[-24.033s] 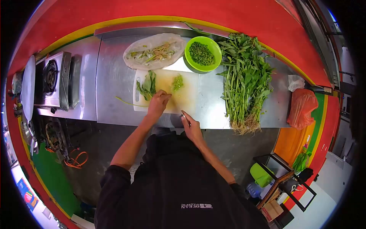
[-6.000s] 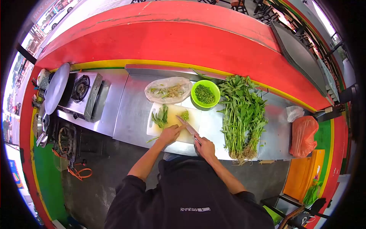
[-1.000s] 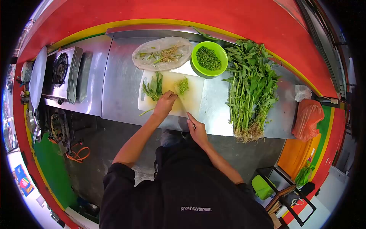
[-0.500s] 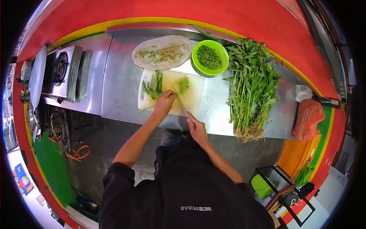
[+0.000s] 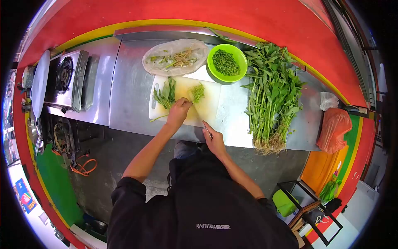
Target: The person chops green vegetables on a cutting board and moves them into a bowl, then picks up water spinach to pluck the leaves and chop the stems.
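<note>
My left hand point(image 5: 178, 113) is closed over the white cutting board point(image 5: 212, 103), its fingers bunched on leafy green stems beside the blade. The leaves point(image 5: 166, 94) of the greens lie to the left of that hand, and one thin stem pokes out toward the board's lower left. My right hand point(image 5: 214, 141) grips a knife point(image 5: 199, 114) by its handle at the board's front edge. Its blade slants up and left to my left fingertips. Against the blade's far side sits a small heap of chopped pale-green stems point(image 5: 197, 92).
Behind the board are a plastic bag point(image 5: 153, 62) of trimmed roots and scraps and a lime-green bowl point(image 5: 243, 56) of chopped greens. A large bundle of rooted greens point(image 5: 273, 95) lies on the right. A gas stove point(image 5: 78, 79) stands left; a red plastic bag point(image 5: 333, 130) sits far right.
The view has shifted very slightly. Both hands, the knife and the heap of chopped stems look almost the same as before.
</note>
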{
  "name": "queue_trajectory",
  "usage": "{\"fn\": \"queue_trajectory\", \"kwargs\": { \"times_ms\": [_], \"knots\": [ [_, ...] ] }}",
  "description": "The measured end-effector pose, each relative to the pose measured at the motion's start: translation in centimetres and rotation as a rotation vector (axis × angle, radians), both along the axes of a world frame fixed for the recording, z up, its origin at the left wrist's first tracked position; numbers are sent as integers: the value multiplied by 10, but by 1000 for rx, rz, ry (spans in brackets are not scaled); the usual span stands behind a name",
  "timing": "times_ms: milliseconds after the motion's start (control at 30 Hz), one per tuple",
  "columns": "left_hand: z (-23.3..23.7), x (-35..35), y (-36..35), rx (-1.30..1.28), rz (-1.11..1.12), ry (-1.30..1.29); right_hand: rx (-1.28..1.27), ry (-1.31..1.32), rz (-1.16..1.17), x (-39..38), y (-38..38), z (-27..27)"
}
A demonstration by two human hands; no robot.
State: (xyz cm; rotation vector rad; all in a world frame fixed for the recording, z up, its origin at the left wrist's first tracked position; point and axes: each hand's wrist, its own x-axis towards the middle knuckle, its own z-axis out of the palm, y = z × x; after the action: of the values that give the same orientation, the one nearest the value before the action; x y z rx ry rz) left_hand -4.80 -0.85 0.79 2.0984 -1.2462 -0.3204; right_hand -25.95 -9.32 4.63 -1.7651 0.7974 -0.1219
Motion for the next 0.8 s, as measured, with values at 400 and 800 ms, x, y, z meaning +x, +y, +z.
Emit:
{"fn": "queue_trajectory", "kwargs": {
  "times_ms": [400,800],
  "knots": [
    [-1,0,1,-31,2,0,69,-48,-21,0,0,1],
    [0,1,0,-54,26,52,163,-39,-53,11,0,-1]
  ]
}}
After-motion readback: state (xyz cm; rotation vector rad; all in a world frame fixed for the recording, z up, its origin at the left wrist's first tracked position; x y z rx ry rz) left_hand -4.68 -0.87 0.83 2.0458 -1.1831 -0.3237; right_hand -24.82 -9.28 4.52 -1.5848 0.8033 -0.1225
